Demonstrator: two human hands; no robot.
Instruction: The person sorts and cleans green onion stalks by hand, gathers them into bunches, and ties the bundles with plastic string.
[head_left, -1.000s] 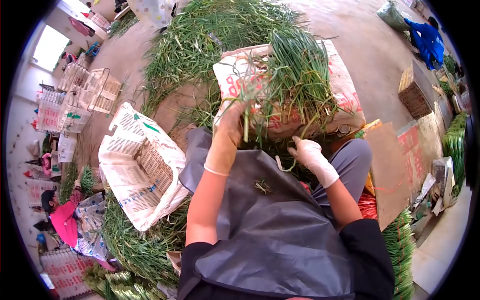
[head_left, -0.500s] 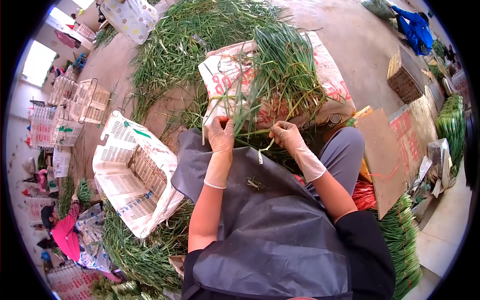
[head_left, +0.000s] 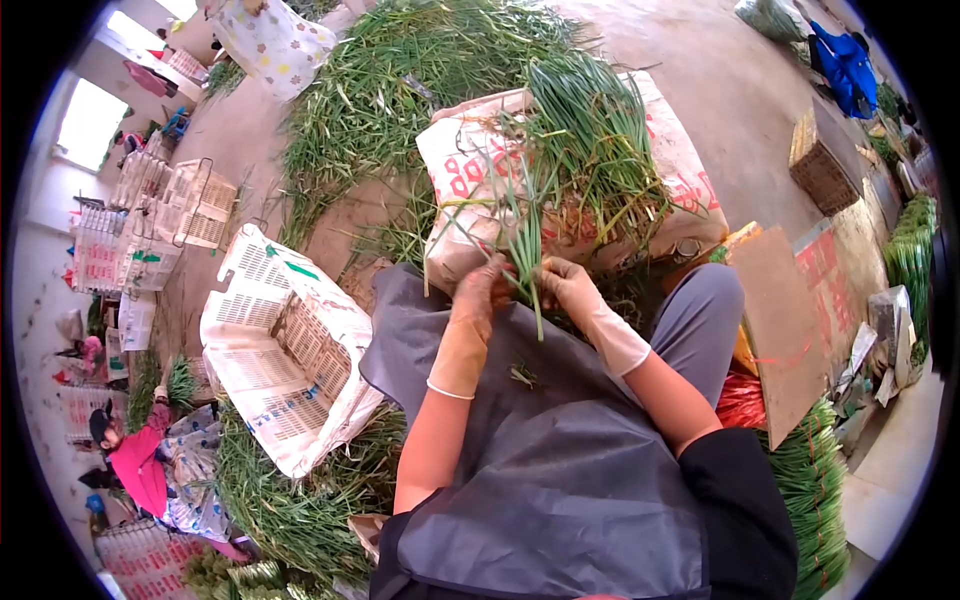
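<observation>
My left hand [head_left: 481,290], in a thin glove, is closed around the lower part of a few green stalks [head_left: 527,245] above my dark apron [head_left: 560,440]. Against the same stalks, from the other side, my right hand [head_left: 571,287] is pinched, also gloved. The leaves fan upward and one stem points down between the hands. Just beyond lies a larger heap of green stalks [head_left: 590,130] on a whitish sack-covered block [head_left: 465,165] with red print.
A white plastic basket [head_left: 245,345] stands at my left. Loose greens [head_left: 350,100] cover the floor ahead. Tied bundles [head_left: 812,500] and a brown board [head_left: 775,320] are at my right. A person in pink [head_left: 140,470] sits far left.
My hands have come together on the small stalks. The strand that was stretched from my right hand no longer shows. The leaves between the hands now stand more upright.
</observation>
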